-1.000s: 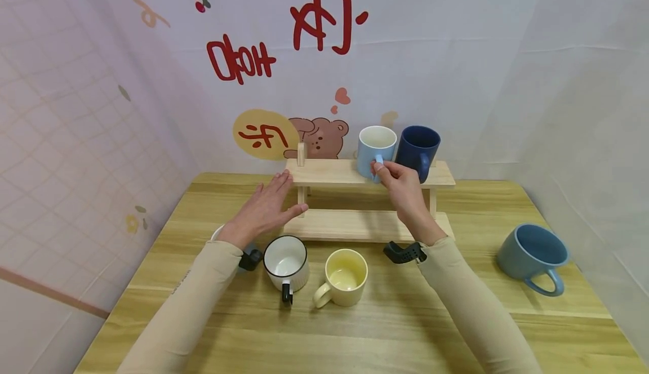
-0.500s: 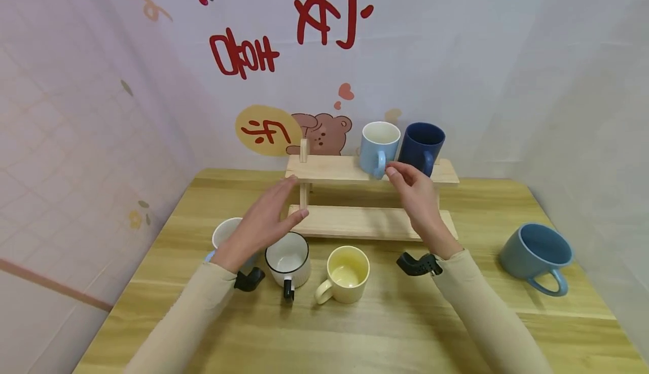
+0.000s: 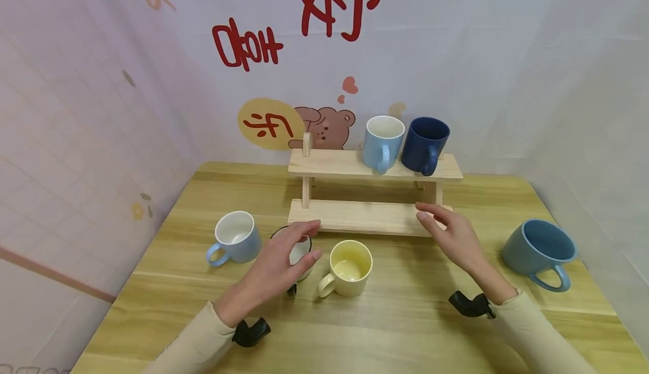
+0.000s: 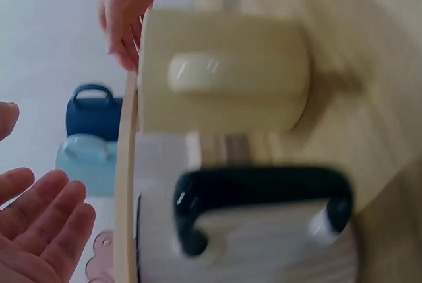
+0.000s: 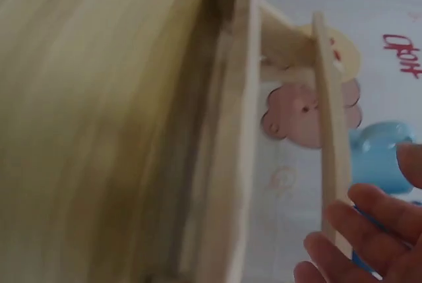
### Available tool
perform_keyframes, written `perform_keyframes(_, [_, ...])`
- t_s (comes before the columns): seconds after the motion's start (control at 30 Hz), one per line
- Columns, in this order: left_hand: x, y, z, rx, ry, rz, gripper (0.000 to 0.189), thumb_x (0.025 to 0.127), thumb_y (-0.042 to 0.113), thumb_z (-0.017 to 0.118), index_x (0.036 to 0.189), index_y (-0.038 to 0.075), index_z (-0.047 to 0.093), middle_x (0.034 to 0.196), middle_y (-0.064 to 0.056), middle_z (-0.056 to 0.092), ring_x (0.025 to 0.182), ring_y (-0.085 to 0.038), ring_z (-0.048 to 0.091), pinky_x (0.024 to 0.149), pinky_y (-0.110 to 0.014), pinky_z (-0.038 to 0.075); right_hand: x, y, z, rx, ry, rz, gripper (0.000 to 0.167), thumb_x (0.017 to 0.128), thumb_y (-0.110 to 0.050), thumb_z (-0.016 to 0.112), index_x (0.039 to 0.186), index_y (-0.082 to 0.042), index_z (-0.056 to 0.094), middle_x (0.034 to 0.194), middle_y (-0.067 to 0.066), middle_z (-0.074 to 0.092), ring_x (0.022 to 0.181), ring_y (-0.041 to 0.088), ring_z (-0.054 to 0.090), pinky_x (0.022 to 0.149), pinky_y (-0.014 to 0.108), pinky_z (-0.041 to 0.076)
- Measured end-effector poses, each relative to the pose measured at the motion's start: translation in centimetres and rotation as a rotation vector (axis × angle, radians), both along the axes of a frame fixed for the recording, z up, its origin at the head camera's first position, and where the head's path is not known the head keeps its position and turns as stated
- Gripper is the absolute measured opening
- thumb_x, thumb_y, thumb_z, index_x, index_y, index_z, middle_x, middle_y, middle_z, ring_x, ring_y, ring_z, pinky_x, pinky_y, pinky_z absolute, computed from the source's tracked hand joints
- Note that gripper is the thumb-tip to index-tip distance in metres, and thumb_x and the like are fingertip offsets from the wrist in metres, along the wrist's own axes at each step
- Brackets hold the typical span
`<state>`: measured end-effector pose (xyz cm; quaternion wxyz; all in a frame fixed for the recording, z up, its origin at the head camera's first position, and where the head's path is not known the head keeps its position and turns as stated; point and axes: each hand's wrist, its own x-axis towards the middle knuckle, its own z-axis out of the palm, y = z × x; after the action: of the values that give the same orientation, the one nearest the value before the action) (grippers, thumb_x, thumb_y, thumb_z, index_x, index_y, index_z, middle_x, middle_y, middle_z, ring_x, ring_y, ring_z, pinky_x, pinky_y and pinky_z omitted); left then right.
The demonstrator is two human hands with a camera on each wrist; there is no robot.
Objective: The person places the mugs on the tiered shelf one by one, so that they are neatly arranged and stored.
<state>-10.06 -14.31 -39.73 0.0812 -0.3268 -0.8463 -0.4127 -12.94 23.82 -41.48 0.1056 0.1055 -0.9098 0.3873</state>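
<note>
My left hand [image 3: 284,254] hovers with relaxed fingers over a white mug with a black rim [image 3: 303,251]; the left wrist view shows its black handle [image 4: 264,194] and my straight fingers [image 4: 39,230] apart from it. A pale yellow mug [image 3: 350,261] stands right beside it. My right hand [image 3: 448,232] is open above the table, just in front of the lower board of a wooden two-tier shelf [image 3: 355,216], holding nothing. On the top board stand a light blue mug [image 3: 383,140] and a navy mug [image 3: 425,143].
A light blue mug [image 3: 234,237] stands on the wooden table [image 3: 395,329] at the left. A wide blue cup [image 3: 539,249] sits at the right. White cloth walls with red lettering close in the back and both sides.
My right hand let go of the light blue mug's handle on the top board and drew back toward me. My left hand dropped from the shelf's left end to above the white mug.
</note>
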Motion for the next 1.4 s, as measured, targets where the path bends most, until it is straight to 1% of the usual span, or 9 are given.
perform_keyframes(0.17, [1.1,0.6,-0.3,0.0,-0.079,-0.069,0.047,0.1,0.016,0.07,0.142,0.001,0.056,0.131,-0.011,0.066,0.119,-0.023,0.065,0.101,-0.037,0.055,0.7,2.4,-1.7,0.105,0.02,0.021,0.038,0.106,-0.025,0.062,0.135,-0.002,0.068,0.134,0.02,0.067,0.124,0.046,0.061,0.094,0.063,0.05])
perform_keyframes(0.23, [1.5,0.8,-0.5,-0.021,-0.102,-0.076,0.046,0.1,0.016,0.069,0.142,0.001,0.056,0.128,-0.01,0.067,0.116,-0.023,0.067,0.099,-0.036,0.056,0.9,3.3,-2.2,0.136,0.012,0.033,0.039,0.106,-0.024,0.062,0.135,0.0,0.067,0.133,0.022,0.067,0.122,0.046,0.062,0.092,0.063,0.052])
perform_keyframes(0.33, [2.1,1.0,-0.8,-0.087,-0.139,-0.061,0.046,0.101,0.018,0.069,0.141,0.002,0.056,0.125,-0.009,0.067,0.112,-0.022,0.069,0.096,-0.035,0.057,1.0,4.2,-2.6,0.164,-0.021,0.049,0.041,0.106,-0.026,0.061,0.137,0.001,0.065,0.137,0.023,0.064,0.121,0.047,0.062,0.089,0.064,0.053])
perform_keyframes(0.47, [2.6,1.4,-1.4,-0.198,-0.165,-0.027,0.049,0.099,0.017,0.072,0.142,0.001,0.055,0.118,-0.006,0.069,0.106,-0.019,0.071,0.093,-0.035,0.059,1.0,5.1,-2.8,0.179,-0.061,0.059,0.044,0.107,-0.03,0.06,0.138,0.001,0.064,0.144,0.023,0.059,0.13,0.048,0.055,0.095,0.066,0.05])
perform_keyframes(0.6, [2.7,1.7,-1.8,-0.228,-0.159,-0.035,0.045,0.097,0.012,0.073,0.137,-0.002,0.058,0.111,-0.005,0.073,0.101,-0.017,0.073,0.09,-0.033,0.059,0.8,5.6,-3.1,0.194,-0.059,0.051,0.043,0.106,-0.029,0.061,0.137,0.001,0.065,0.144,0.022,0.059,0.135,0.05,0.05,0.101,0.068,0.045])
perform_keyframes(0.87, [2.9,2.3,-2.4,-0.125,-0.244,-0.058,0.037,0.093,-0.002,0.074,0.127,-0.004,0.06,0.109,-0.012,0.074,0.096,-0.021,0.075,0.084,-0.026,0.06,0.7,5.6,-3.4,0.201,-0.058,0.052,0.041,0.106,-0.031,0.063,0.134,-0.002,0.067,0.144,0.02,0.06,0.136,0.047,0.051,0.102,0.067,0.044])
perform_keyframes(1.07, [3.3,3.7,-3.6,0.015,-0.317,-0.075,0.031,0.09,-0.01,0.073,0.116,-0.001,0.058,0.109,-0.014,0.073,0.099,-0.022,0.074,0.085,-0.022,0.059,0.7,5.6,-3.3,0.199,-0.087,0.058,0.042,0.106,-0.032,0.062,0.134,-0.001,0.067,0.146,0.02,0.058,0.138,0.047,0.049,0.103,0.067,0.044])
perform_keyframes(1.27, [4.2,4.4,-5.0,0.129,-0.501,-0.036,0.02,0.096,0.002,0.072,0.113,-0.002,0.062,0.109,-0.018,0.075,0.101,-0.021,0.074,0.086,-0.022,0.058,0.8,5.6,-3.3,0.205,-0.116,0.069,0.044,0.106,-0.033,0.062,0.136,-0.002,0.066,0.148,0.02,0.056,0.138,0.047,0.048,0.104,0.067,0.043])
perform_keyframes(1.4, [4.3,4.4,-5.4,0.141,-0.562,-0.031,0.024,0.102,0.015,0.068,0.114,-0.005,0.07,0.108,-0.017,0.076,0.1,-0.017,0.074,0.086,-0.023,0.058,0.9,5.7,-3.2,0.201,-0.115,0.07,0.042,0.106,-0.031,0.062,0.135,-0.001,0.067,0.148,0.02,0.057,0.138,0.047,0.048,0.104,0.067,0.043])
